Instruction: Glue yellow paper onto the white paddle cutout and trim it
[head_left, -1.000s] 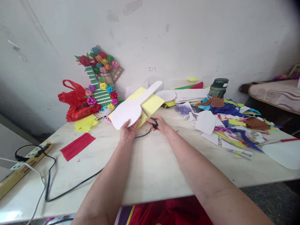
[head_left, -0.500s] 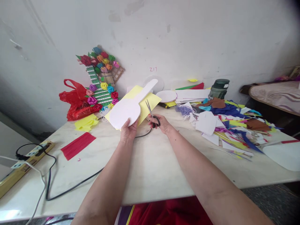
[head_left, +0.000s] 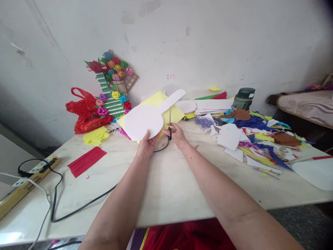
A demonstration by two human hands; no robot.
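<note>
My left hand (head_left: 147, 145) grips the lower edge of a white paddle-shaped card (head_left: 143, 121), its thumb on the round part. The card's narrow handle points up and to the right. Behind it lies a yellow sheet (head_left: 174, 116), held together with the card. In my right hand (head_left: 177, 136) are scissors (head_left: 170, 128) with black handles, fingers closed round them. Their blades point upward, seen edge-on, in front of the yellow sheet beside the card's handle.
Paper flowers (head_left: 114, 69) and a red bag (head_left: 84, 113) stand at the back left. Scraps (head_left: 260, 135) and a green bottle (head_left: 244, 99) are on the right. A black cable (head_left: 85, 205) and power strip (head_left: 33, 177) lie left on the table (head_left: 171, 187).
The card and yellow sheet have moved slightly right and tilted. The scissors have turned from slanting left to upright and edge-on. More of a pink edge shows beneath the sheet.
</note>
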